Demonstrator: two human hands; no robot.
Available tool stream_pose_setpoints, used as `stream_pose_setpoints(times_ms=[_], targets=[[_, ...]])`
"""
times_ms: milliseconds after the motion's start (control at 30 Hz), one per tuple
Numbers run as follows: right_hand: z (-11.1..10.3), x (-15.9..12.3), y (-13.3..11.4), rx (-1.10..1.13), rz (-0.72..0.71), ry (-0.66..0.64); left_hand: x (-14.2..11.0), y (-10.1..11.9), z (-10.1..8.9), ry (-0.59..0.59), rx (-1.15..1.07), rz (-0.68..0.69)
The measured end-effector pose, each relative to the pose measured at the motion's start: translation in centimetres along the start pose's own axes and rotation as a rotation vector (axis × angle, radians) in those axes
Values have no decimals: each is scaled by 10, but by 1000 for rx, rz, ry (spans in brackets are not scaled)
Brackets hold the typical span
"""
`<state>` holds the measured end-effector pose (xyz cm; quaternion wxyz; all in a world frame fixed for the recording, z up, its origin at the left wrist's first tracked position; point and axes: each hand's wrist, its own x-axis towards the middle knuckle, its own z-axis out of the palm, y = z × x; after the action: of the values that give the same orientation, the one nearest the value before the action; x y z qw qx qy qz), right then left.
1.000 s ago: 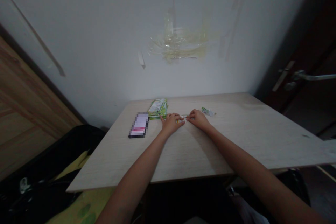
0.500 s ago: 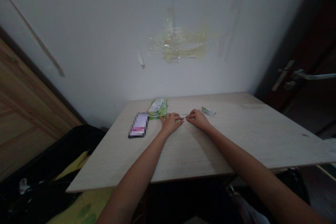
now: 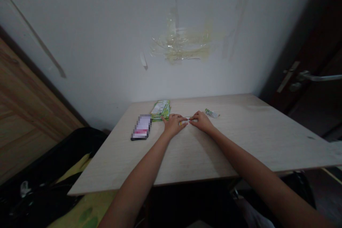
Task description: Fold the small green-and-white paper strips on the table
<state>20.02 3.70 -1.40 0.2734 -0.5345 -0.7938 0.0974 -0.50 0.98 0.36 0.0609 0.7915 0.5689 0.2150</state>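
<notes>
While both hands meet just left and right of a small packet (image 3: 183,123), near the center of the frame, it lies low on the table (image 3: 187,156). Left hand (image 3: 172,126): bent fingers and thumb grasping the packet's left part. Right hand (image 3: 204,123): fingertips drawn together, gripping its right end. Fold or seam hidden by the fingers; cannot tell.

Progress, as judged: packet looks partly worked, not yet released. One narrow green-and-white packet (image 3: 212,113) sits apart, right of the right hand, possibly folded or rolled. Stack of green packets (image 3: 160,108) lies flat, left of center; count unclear. Left hand's outer finger reaches its near edge; contact uncertain.

Surface: pale, wood-grained. Phone (image 3: 143,127), screen lit and blurred, just beside the stack.

Room: dim. Grey wall (image 3: 107,42) behind; shiny, yellowed tape (image 3: 184,44) at upper center. Wooden panel (image 3: 21,103) at left; dark door with metal handle (image 3: 323,77) at right. Yellow cloth (image 3: 85,208) at lower left, below table level.
</notes>
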Motion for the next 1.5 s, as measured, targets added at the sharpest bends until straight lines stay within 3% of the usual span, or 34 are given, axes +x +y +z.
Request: stream_pose_setpoints(times_ms=[300, 833, 1233, 1500], targets=[[6, 0, 2, 21, -10, 21, 0, -2, 4, 19, 99, 55], [11, 4, 12, 62, -27, 14, 1, -5, 4, 10, 29, -1], [9, -1, -3, -55, 24, 24, 2, -8, 9, 29, 30, -16], [6, 3, 2, -15, 7, -15, 2, -9, 8, -3, 37, -31]])
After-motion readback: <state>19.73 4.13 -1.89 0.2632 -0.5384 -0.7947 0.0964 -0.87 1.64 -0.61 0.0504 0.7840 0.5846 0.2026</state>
